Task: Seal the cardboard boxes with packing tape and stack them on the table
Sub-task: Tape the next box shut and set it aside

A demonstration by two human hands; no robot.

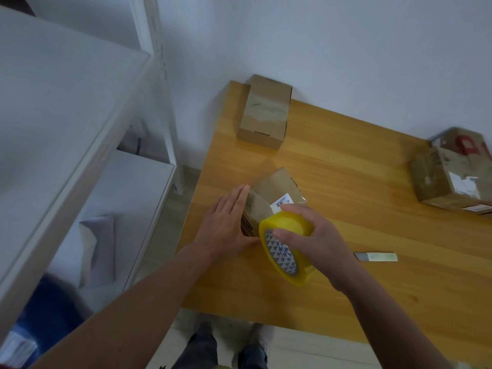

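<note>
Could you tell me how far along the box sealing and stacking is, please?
Done: the far box carries a tape band. In hand: the left hand presses the middle box while the right hand holds the tape roll. Left: finishing this seal and stacking; these boxes sit apart.

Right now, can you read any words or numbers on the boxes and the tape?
Nothing reads clearly.
On the big box at right: large red letters, blurred and cut off.
On the small box: a white label, print too small.
On the tape roll: blue scribble, unreadable.
On the far box: no writing visible.
</note>
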